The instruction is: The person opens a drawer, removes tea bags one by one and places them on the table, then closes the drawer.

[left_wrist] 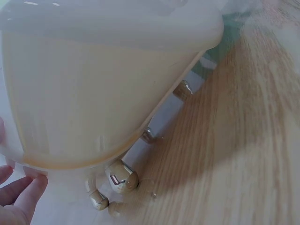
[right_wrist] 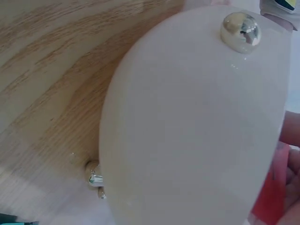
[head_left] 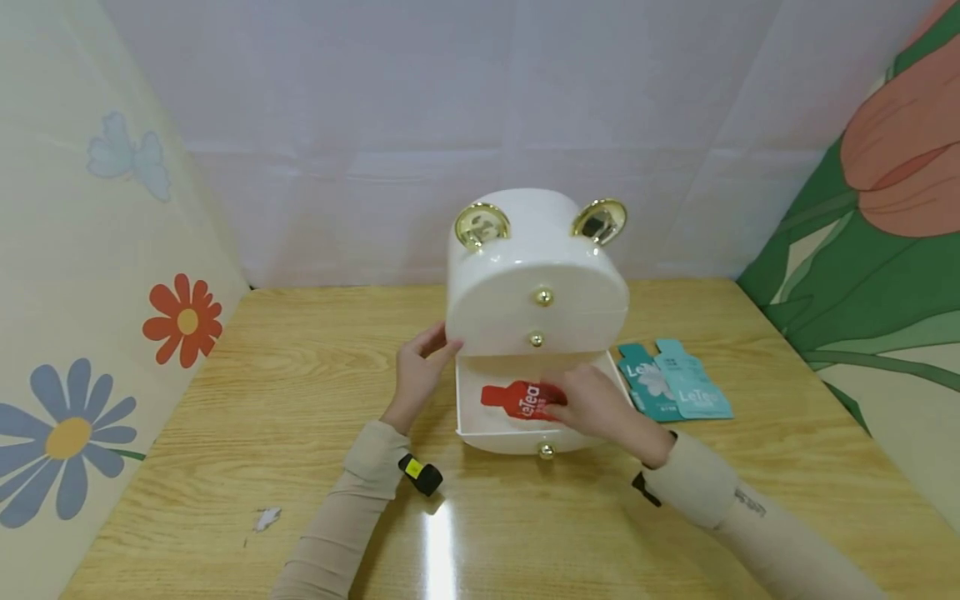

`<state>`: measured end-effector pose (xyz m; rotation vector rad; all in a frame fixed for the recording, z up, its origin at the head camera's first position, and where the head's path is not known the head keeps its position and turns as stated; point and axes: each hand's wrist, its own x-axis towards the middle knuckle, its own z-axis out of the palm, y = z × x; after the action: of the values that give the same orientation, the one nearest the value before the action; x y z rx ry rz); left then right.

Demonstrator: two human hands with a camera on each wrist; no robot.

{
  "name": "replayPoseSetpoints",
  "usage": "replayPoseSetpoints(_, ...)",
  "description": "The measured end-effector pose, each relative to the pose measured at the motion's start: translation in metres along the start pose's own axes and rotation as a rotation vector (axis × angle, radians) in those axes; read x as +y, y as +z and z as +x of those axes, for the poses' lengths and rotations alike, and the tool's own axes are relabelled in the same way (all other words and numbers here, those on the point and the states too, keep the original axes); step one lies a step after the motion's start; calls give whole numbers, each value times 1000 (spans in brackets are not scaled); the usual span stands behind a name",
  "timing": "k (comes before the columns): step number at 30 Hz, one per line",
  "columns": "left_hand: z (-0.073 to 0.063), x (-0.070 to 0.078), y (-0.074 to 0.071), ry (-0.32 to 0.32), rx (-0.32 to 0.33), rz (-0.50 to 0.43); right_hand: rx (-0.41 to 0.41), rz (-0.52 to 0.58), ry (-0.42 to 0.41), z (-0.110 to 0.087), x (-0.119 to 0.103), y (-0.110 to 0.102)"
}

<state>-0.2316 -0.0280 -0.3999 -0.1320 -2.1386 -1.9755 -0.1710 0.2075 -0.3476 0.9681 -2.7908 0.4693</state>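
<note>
A white storage box (head_left: 495,308) with gold-rimmed ears and gold knobs stands on the table, its bottom drawer (head_left: 498,443) pulled out. Inside the drawer, my right hand (head_left: 596,404) pinches the right end of a red bottle-shaped sachet (head_left: 517,400) printed "LeTea". The right wrist view is mostly filled by the white drawer front (right_wrist: 187,117), with red of the sachet beside my fingers at the right edge. My left hand (head_left: 417,375) rests against the box's left side, thumb near the front edge. Its fingertips (left_wrist: 35,192) touch the box edge in the left wrist view.
Two teal "LeTea" sachets, a darker one (head_left: 651,404) and a lighter one (head_left: 701,392), lie right of the box. A small white scrap mark (head_left: 267,518) is on the wooden table (head_left: 315,375) at front left. A pale cloth wall (head_left: 337,150) stands behind.
</note>
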Motion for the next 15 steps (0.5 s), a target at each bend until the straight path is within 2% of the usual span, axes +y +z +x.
replayPoseSetpoints(8,-1,2,0,-11,-8,8,128,-50,-58,-6,-5,-8)
replayPoseSetpoints(15,-1,2,-1,2,-10,-1,180,-27,-82,-10,-6,-12)
